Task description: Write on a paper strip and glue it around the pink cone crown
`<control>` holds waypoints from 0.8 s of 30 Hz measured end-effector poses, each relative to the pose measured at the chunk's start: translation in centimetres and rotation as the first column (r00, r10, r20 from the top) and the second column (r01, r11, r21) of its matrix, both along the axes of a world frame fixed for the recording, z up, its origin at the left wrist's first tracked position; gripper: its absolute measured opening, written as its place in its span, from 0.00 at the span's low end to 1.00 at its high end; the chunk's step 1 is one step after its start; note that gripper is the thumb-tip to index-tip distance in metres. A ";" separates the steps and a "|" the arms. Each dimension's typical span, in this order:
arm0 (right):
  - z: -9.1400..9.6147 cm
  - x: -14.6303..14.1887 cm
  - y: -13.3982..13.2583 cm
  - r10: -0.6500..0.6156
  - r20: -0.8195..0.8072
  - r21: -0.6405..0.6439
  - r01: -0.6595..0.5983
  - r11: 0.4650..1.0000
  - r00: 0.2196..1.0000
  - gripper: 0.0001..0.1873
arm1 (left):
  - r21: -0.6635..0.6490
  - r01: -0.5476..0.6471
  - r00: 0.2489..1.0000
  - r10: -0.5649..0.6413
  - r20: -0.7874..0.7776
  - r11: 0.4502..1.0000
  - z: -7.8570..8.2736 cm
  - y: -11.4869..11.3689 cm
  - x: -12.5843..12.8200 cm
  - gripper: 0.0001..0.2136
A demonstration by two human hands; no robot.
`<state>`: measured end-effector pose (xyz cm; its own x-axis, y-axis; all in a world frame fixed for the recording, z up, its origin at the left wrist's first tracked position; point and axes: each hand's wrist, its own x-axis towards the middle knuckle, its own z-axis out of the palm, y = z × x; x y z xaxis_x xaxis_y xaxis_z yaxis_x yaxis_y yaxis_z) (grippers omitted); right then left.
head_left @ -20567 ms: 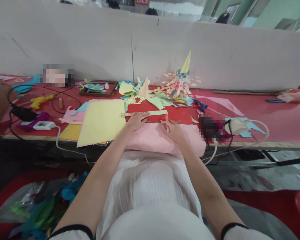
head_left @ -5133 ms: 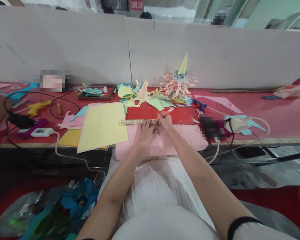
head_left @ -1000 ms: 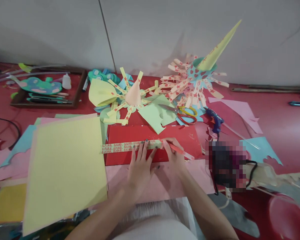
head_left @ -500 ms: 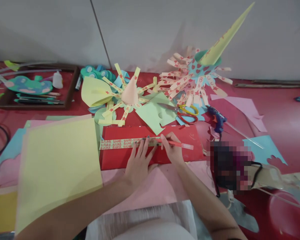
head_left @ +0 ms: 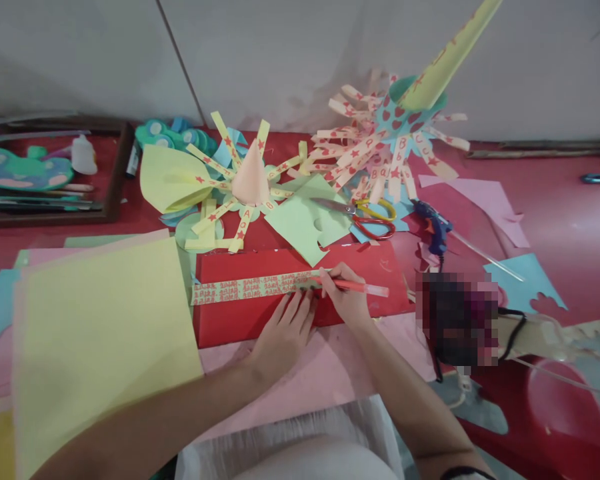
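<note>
A narrow pale paper strip [head_left: 240, 289] covered in rows of red handwriting lies across a red board [head_left: 250, 327]. My left hand [head_left: 283, 330] rests flat, its fingertips on the strip's lower edge near the right part. My right hand [head_left: 347, 297] is closed around a red pen [head_left: 365, 288], whose tip meets the strip close to its right end. Beneath the board's near edge spreads a pink sheet [head_left: 325, 367]. Just beyond the board lies a cut light green sheet [head_left: 300, 223], with scissors [head_left: 365, 217] with red and yellow handles partly over it.
Large yellow paper [head_left: 105, 340] lies on the left. Behind stand a paper cone craft [head_left: 250, 177] and a taller one with a yellow cone [head_left: 445, 63]. A glue gun [head_left: 433, 230] and blue paper [head_left: 525, 283] are on the right; a tray [head_left: 113, 193] of supplies sits far left.
My left hand has slid down and slightly right, uncovering more of the writing. The right hand still holds the pen at the strip's right end. The view has shifted a little.
</note>
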<state>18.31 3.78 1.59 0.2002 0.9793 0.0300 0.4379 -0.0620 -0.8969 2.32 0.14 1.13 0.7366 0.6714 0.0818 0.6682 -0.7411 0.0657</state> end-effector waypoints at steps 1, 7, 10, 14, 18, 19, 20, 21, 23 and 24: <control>0.0 0.0 0.0 -0.004 0.003 -0.001 0.004 1.000 1.000 0.17 | 0.018 -0.006 1.000 0.005 0.009 1.000 0.0 0.0 0.0 0.19; 0.0 0.0 -0.1 -0.015 0.016 0.005 0.015 1.000 1.000 0.16 | 0.069 0.005 1.000 -0.006 0.013 0.998 -0.1 0.0 -0.1 0.19; -0.1 0.1 -0.1 0.031 0.025 0.017 -0.032 0.999 0.999 0.16 | 0.086 0.009 1.000 -0.010 0.015 0.996 0.0 0.0 -0.1 0.19; 0.0 0.0 -0.1 -0.019 0.021 0.018 0.018 1.000 1.000 0.17 | 0.052 0.007 1.000 -0.007 0.015 0.999 0.0 0.1 -0.1 0.19; 0.1 0.0 0.0 -0.021 0.001 0.020 0.021 1.000 1.000 0.17 | 0.078 0.002 1.000 -0.004 0.022 0.997 -0.1 0.1 -0.1 0.19; 0.1 0.0 0.0 -0.011 0.011 0.024 0.011 1.000 1.000 0.17 | 0.090 0.004 1.000 -0.006 0.022 0.996 0.0 0.1 -0.1 0.18; 0.1 0.0 0.0 -0.004 0.026 0.029 0.003 1.000 1.000 0.17 | 0.102 0.006 1.000 -0.009 0.023 0.995 0.0 0.1 -0.1 0.18; 0.1 0.0 -0.1 0.002 0.039 0.030 -0.003 1.000 0.999 0.17 | 0.110 0.007 1.000 -0.009 0.023 0.994 0.0 0.1 -0.2 0.18; 0.0 0.0 -0.1 0.003 0.043 0.025 -0.004 1.000 0.999 0.17 | 0.113 0.005 1.000 -0.008 0.024 0.994 0.1 0.1 -0.2 0.18; 0.0 0.0 -0.1 0.003 0.034 0.021 -0.004 1.000 0.999 0.16 | 0.109 0.003 1.000 -0.006 0.024 0.994 0.1 0.1 -0.1 0.18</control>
<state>18.34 3.66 1.63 0.1951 0.9791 0.0571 0.4688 -0.0420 -0.8823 2.17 0.20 1.18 0.7365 0.6541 0.1723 0.6640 -0.7478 0.0009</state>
